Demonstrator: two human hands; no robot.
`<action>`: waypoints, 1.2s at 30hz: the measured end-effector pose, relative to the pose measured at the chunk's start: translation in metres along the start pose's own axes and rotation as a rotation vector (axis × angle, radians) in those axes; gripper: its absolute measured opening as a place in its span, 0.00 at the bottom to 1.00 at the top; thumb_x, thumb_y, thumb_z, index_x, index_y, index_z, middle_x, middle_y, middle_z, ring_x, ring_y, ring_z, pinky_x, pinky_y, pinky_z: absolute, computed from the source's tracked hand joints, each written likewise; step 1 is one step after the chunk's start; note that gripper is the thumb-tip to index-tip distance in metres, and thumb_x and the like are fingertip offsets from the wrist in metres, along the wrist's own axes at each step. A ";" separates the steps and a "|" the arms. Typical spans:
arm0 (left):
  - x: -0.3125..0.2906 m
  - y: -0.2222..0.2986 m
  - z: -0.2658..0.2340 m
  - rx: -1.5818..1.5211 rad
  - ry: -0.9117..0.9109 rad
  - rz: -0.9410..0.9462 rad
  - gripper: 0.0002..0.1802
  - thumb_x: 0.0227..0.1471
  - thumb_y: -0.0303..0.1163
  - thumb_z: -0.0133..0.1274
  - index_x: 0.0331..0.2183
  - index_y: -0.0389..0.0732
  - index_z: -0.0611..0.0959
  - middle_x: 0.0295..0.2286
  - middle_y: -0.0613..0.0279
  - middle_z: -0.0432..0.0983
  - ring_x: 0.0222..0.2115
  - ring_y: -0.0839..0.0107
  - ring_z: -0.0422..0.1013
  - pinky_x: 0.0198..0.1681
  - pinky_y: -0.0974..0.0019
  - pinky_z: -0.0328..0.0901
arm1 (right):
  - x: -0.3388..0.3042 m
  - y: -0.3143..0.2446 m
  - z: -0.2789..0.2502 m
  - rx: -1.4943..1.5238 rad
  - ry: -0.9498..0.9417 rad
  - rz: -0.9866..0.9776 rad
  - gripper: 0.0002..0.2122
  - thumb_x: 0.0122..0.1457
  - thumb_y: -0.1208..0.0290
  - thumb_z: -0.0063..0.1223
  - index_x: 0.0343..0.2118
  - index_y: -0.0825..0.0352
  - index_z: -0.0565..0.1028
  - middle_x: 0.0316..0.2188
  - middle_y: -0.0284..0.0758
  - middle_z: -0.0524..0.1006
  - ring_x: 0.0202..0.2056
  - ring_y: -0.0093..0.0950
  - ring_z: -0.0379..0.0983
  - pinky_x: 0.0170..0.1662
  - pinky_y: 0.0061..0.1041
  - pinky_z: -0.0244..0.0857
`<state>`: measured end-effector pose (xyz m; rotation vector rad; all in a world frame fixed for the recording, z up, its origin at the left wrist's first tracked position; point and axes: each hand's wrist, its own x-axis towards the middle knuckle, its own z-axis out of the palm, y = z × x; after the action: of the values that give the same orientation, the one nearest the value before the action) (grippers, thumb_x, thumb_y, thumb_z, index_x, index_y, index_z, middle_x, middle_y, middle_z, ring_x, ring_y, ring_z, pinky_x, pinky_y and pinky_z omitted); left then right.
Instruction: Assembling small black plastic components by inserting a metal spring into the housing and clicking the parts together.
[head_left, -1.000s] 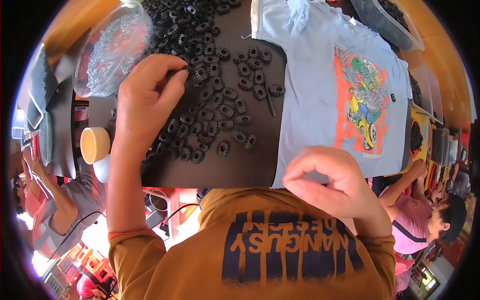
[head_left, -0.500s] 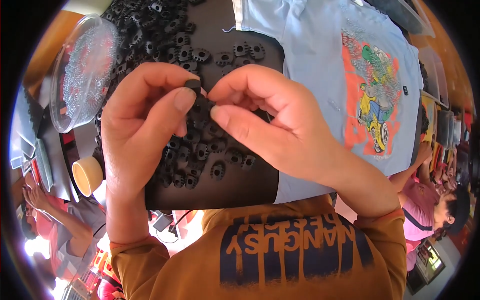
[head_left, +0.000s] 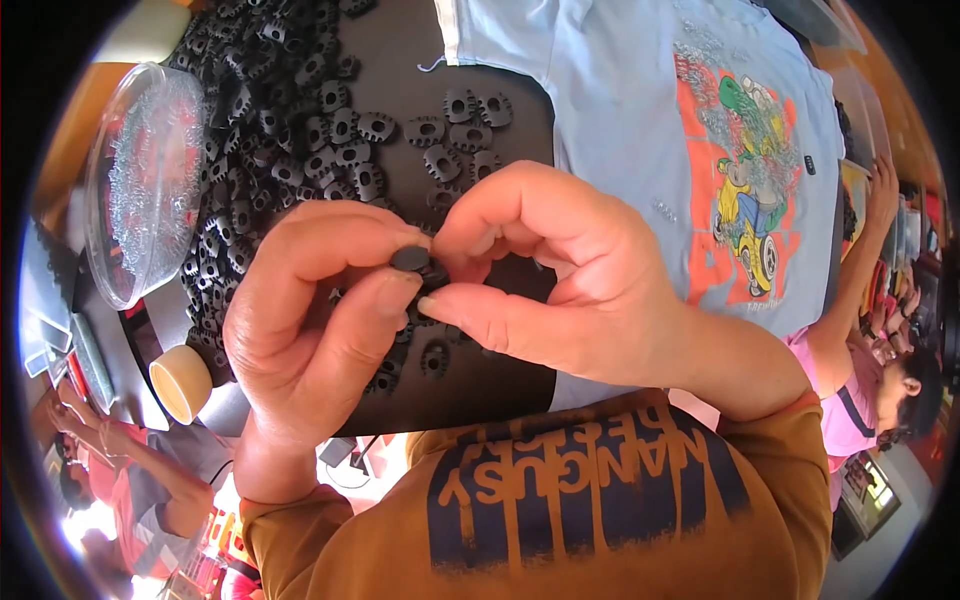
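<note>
Both hands meet just above the dark work mat (head_left: pixel 470 385), pinching one small black plastic piece (head_left: pixel 412 260) between them. The left hand (head_left: pixel 310 330) is curled nearly closed, thumb and forefinger clamped on the piece's near side; the right hand (head_left: pixel 560 280) is likewise closed to a fingertip pinch, thumb and forefinger meeting the piece from the other side. Only the piece's rounded dark top shows, so its exact shape there cannot be told.

Judging by its size, the piece should be very light and fairly stiff, smooth enough to slip or flick away if squeezed off-centre; a hold across its flat faces, close to the fingertips, looks safest.

On the mat beyond the hands lies a heap of matching black toothed pieces (head_left: pixel 300 130), spread loosely toward the mat's far edge. Left of the mat sits a clear plastic bowl (head_left: pixel 140 180) of tiny shiny bits, and nearer, off the mat's left corner, a small tan cup (head_left: pixel 182 382). Right of the mat, overlapping its edge, lies a light blue printed T-shirt (head_left: pixel 620 110). Another person's arm (head_left: pixel 860 260) reaches in beyond the shirt.
</note>
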<state>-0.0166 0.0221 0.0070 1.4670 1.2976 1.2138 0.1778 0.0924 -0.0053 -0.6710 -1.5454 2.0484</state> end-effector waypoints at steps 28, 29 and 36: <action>0.062 0.044 0.095 0.994 -0.275 0.306 0.08 0.45 0.23 0.57 0.32 0.38 0.79 0.27 0.57 0.73 0.25 0.55 0.68 0.31 0.59 0.63 | -0.145 0.005 -0.060 -0.519 0.514 -0.474 0.13 0.50 0.84 0.54 0.40 0.73 0.74 0.31 0.38 0.75 0.30 0.28 0.71 0.34 0.24 0.63; 0.072 0.042 0.104 1.004 -0.300 0.371 0.08 0.45 0.23 0.57 0.32 0.38 0.79 0.27 0.57 0.73 0.25 0.54 0.68 0.31 0.59 0.63 | -0.150 0.009 -0.065 -0.496 0.581 -0.499 0.13 0.50 0.84 0.54 0.41 0.73 0.74 0.32 0.39 0.75 0.31 0.27 0.71 0.36 0.24 0.63; 0.133 0.018 0.153 1.007 -0.347 0.539 0.06 0.48 0.27 0.53 0.33 0.40 0.78 0.28 0.55 0.72 0.29 0.51 0.70 0.31 0.54 0.65 | -0.156 0.022 -0.083 -0.522 0.564 -0.496 0.14 0.49 0.83 0.56 0.41 0.74 0.74 0.31 0.40 0.76 0.31 0.29 0.71 0.36 0.24 0.63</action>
<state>0.1382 0.1546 0.0115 2.7354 1.3620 0.5031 0.3487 0.0475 -0.0324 -0.8501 -1.6737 0.9841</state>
